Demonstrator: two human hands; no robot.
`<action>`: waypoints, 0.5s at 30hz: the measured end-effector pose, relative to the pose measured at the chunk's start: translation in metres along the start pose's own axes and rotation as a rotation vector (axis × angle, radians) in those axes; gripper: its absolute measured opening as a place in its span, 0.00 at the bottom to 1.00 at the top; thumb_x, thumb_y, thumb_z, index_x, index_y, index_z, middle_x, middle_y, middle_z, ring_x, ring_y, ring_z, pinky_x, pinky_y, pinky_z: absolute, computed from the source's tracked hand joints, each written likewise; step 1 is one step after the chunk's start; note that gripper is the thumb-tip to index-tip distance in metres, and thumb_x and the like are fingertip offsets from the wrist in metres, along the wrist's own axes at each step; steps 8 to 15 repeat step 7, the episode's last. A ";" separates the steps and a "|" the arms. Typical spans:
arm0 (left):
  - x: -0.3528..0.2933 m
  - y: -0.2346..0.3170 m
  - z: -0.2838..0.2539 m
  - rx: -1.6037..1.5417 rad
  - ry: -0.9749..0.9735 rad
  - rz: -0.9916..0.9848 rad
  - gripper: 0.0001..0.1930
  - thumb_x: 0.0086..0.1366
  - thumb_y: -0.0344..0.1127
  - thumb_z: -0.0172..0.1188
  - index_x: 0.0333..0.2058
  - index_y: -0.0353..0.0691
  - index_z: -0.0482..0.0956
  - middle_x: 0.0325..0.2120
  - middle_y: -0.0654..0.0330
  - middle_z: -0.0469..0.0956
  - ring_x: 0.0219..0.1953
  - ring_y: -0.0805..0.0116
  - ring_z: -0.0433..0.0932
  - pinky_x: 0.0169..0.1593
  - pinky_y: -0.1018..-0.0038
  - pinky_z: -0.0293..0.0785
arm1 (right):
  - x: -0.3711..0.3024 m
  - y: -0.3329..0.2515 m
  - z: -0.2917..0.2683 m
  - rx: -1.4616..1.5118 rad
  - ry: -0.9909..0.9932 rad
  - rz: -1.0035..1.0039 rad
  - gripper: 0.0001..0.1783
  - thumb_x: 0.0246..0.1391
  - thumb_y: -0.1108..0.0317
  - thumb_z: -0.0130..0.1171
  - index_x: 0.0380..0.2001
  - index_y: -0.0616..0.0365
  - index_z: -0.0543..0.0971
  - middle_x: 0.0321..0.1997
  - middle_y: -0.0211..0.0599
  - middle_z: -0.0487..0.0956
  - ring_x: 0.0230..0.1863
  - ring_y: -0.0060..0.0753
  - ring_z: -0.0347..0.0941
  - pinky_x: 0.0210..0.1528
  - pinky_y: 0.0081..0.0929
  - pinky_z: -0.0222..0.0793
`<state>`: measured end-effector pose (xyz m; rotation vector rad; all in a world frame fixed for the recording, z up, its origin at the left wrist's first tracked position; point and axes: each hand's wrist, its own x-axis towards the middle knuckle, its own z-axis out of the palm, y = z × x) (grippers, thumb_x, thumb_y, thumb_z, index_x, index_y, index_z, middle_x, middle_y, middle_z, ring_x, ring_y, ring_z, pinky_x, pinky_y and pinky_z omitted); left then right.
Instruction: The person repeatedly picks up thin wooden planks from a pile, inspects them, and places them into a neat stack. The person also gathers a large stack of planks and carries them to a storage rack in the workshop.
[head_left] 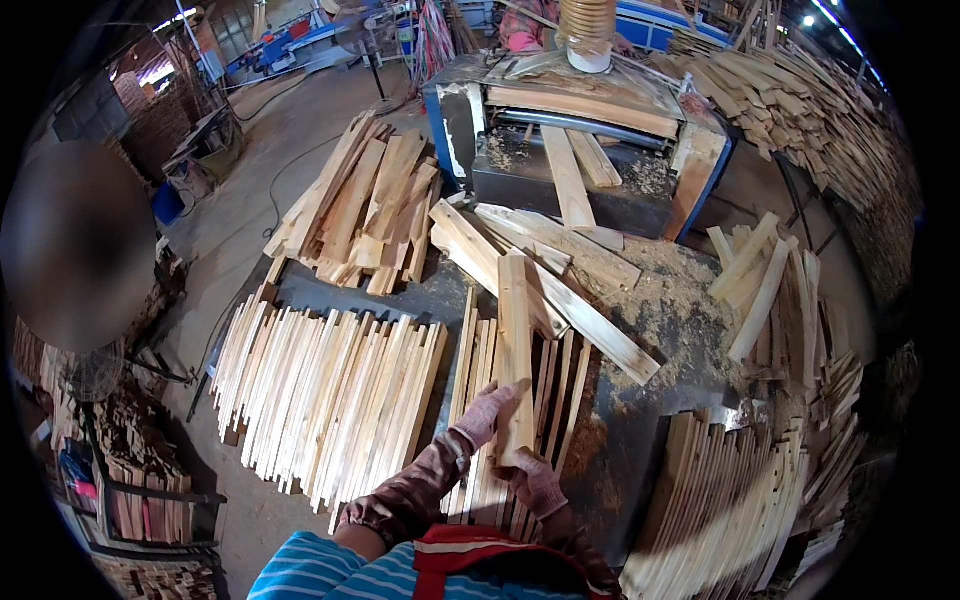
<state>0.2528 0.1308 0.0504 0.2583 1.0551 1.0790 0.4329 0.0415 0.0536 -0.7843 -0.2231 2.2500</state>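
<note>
Both my gloved hands are closed on one wooden board [515, 340], held lengthwise away from me above a row of slats. My left hand [484, 415] grips its left edge partway along. Lower down, my right hand [540, 484] holds the near end at its right side. Under the board, several slats [472, 385] stand on edge, partly hidden by it and my hands. Just beyond its far end, loose boards [600, 335] lie crossed in a heap. To the left sits a wide row of pale slats [330, 390] packed side by side.
A planer-like machine [580, 125] stands ahead, with two boards [567, 180] projecting from its opening. Sawdust [690, 300] covers the right of the dark table. Stacked boards [365, 205] lie far left; more slats [720, 500] stand near right. A blurred round fan [80, 245] is at left.
</note>
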 end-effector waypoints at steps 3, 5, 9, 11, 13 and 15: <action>0.004 -0.001 -0.015 -0.054 -0.010 0.011 0.42 0.65 0.40 0.67 0.70 0.33 0.52 0.57 0.53 0.73 0.55 0.62 0.75 0.57 0.68 0.74 | -0.018 0.003 0.003 -0.087 0.054 0.005 0.15 0.66 0.68 0.52 0.49 0.70 0.75 0.46 0.48 0.81 0.48 0.47 0.80 0.53 0.50 0.78; -0.008 0.015 0.005 -0.044 -0.099 0.036 0.29 0.67 0.43 0.64 0.62 0.33 0.70 0.52 0.58 0.78 0.53 0.67 0.77 0.57 0.71 0.74 | -0.025 0.007 -0.019 -0.118 0.048 0.045 0.18 0.66 0.68 0.53 0.52 0.71 0.73 0.48 0.48 0.80 0.50 0.47 0.79 0.55 0.50 0.77; -0.002 0.027 -0.003 -0.054 -0.071 0.127 0.26 0.68 0.45 0.62 0.59 0.36 0.74 0.53 0.60 0.79 0.54 0.69 0.77 0.59 0.74 0.72 | -0.027 0.010 -0.023 -0.142 0.028 0.078 0.19 0.66 0.67 0.53 0.54 0.72 0.72 0.49 0.48 0.80 0.51 0.46 0.78 0.56 0.50 0.77; -0.002 0.027 -0.003 -0.054 -0.071 0.127 0.26 0.68 0.45 0.62 0.59 0.36 0.74 0.53 0.60 0.79 0.54 0.69 0.77 0.59 0.74 0.72 | -0.027 0.010 -0.023 -0.142 0.028 0.078 0.19 0.66 0.67 0.53 0.54 0.72 0.72 0.49 0.48 0.80 0.51 0.46 0.78 0.56 0.50 0.77; -0.002 0.027 -0.003 -0.054 -0.071 0.127 0.26 0.68 0.45 0.62 0.59 0.36 0.74 0.53 0.60 0.79 0.54 0.69 0.77 0.59 0.74 0.72 | -0.027 0.010 -0.023 -0.142 0.028 0.078 0.19 0.66 0.67 0.53 0.54 0.72 0.72 0.49 0.48 0.80 0.51 0.46 0.78 0.56 0.50 0.77; -0.002 0.027 -0.003 -0.054 -0.071 0.127 0.26 0.68 0.45 0.62 0.59 0.36 0.74 0.53 0.60 0.79 0.54 0.69 0.77 0.59 0.74 0.72 | -0.027 0.010 -0.023 -0.142 0.028 0.078 0.19 0.66 0.67 0.53 0.54 0.72 0.72 0.49 0.48 0.80 0.51 0.46 0.78 0.56 0.50 0.77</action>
